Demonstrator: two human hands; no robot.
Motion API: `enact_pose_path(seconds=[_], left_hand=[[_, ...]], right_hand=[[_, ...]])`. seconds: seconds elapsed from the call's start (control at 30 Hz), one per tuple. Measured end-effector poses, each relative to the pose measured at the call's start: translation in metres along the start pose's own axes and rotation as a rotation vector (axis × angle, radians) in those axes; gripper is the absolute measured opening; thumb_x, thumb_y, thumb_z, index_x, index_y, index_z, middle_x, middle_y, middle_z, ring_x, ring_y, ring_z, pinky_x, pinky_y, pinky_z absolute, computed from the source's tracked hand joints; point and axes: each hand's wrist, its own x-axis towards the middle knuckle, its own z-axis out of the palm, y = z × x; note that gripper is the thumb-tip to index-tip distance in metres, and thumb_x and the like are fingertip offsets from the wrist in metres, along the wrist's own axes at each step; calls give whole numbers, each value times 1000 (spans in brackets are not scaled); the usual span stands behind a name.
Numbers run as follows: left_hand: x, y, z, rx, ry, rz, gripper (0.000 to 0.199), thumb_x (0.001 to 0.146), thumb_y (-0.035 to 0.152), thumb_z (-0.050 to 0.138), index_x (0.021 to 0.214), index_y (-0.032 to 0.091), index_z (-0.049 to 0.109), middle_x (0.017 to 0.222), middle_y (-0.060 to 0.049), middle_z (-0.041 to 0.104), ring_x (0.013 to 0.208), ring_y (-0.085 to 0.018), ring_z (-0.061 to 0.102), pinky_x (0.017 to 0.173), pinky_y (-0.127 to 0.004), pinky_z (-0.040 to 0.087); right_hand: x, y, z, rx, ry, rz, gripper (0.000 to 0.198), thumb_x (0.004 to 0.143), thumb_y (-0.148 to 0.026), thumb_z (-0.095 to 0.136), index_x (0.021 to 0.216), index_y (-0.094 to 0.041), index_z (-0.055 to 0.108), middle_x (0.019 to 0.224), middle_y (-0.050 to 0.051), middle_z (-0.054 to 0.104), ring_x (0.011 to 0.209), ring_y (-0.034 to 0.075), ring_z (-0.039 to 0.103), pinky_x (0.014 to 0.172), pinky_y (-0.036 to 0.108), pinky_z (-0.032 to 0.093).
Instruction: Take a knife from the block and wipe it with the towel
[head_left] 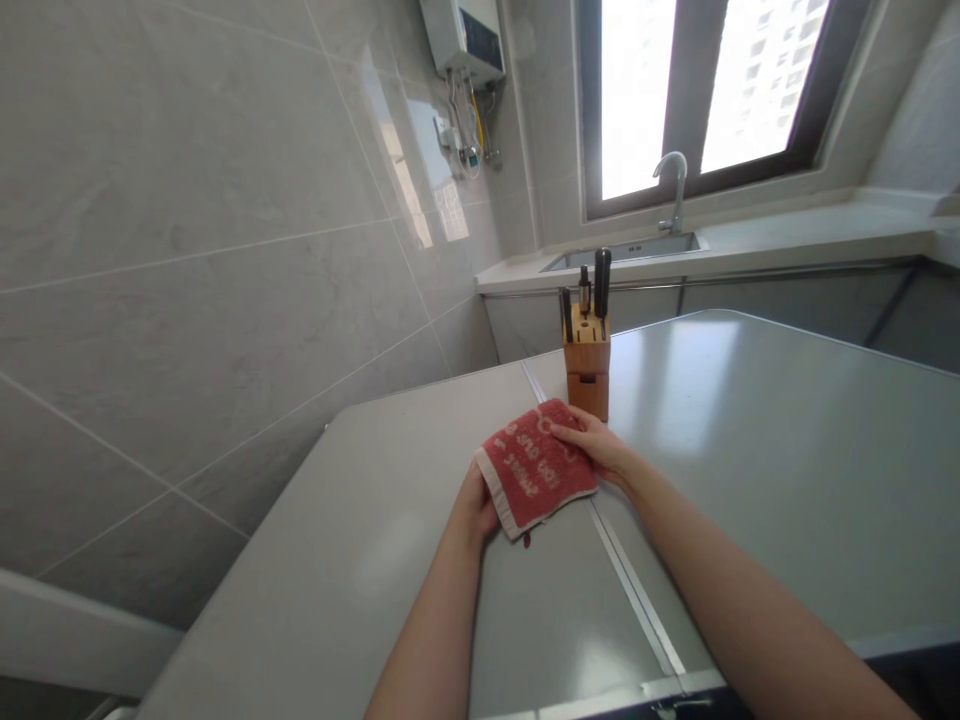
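Observation:
A red towel (536, 470) with pale lettering and a whitish border is held between my two hands above the table. My left hand (480, 498) grips its left side, with most of the fingers hidden beneath the cloth. On the right edge my right hand (596, 443) pinches the towel, its thumb lying on top. Just behind the towel and the right hand stands a wooden knife block (588, 365). Several dark-handled tools are slotted upright in it.
The grey folding table (750, 480) has a metal seam (634, 585) running through its middle. Beyond it lies a counter with a sink (622, 253) and a curved faucet (675, 190) under a window. A tiled wall (187, 220) bounds the left side, and a water heater (466, 40) hangs there.

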Motion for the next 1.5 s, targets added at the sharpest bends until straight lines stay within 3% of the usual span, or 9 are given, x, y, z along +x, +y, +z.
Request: enact_pose_path(seconds=[0.17,0.3,0.47,0.6,0.8,1.07,1.27,1.33,1.5], left_hand=[[-2,5,1,-41,49,-62,34,84,34,47,102,9,62,100,-14,69,108,-30,58,99,-49,41],[2,0,-1,-22,57,-49,33,84,34,47,100,10,63,103,-14,68,109,-29,58,99,-48,41],[2,-2,3,32,4,-82,38,84,35,47,108,10,60,110,-15,65,113,-30,55,101,-49,39],[-3,0,5,74,-10,-84,40,85,38,44,111,11,60,111,-14,65,115,-30,53,101,-51,38],[-8,5,10,49,-47,-110,48,84,47,43,109,10,60,109,-16,65,116,-32,52,99,-53,38],[4,4,-1,10,31,-114,44,82,42,46,107,9,60,104,-16,67,109,-32,57,97,-53,40],[8,4,-11,4,-22,-225,45,82,40,47,110,8,59,104,-17,67,104,-32,60,95,-53,41],[9,4,-16,6,7,-194,43,81,38,50,111,9,59,103,-15,68,103,-31,61,94,-51,42],[8,1,-22,-134,168,147,39,81,38,48,111,17,59,105,-9,67,99,-24,63,93,-43,45]], right_hand=[[-4,-1,2,-73,-103,57,53,63,-24,77,113,-23,58,105,5,68,89,19,65,78,31,53],[3,4,-4,-169,2,9,34,64,-30,76,94,-16,66,88,6,71,76,18,65,72,31,52],[8,8,-9,-147,130,-73,37,63,-34,76,94,-17,67,83,3,71,73,17,64,71,29,51],[6,8,-3,-33,54,-40,42,65,-30,76,104,-23,61,96,2,70,85,17,65,79,30,51],[0,14,-2,159,-147,234,35,72,-31,71,103,-16,61,99,9,70,85,18,67,87,35,50],[3,23,-7,154,-152,286,32,73,-25,71,101,-14,61,97,11,71,84,19,68,85,36,52],[0,21,-11,81,-296,375,34,71,-25,72,101,-11,62,99,12,70,85,19,68,87,34,51],[1,22,-11,107,-296,377,35,72,-26,71,103,-13,62,101,11,70,87,18,68,89,34,49],[5,21,-13,279,-176,404,31,79,-33,65,100,-12,61,91,10,71,83,17,68,90,34,48]])
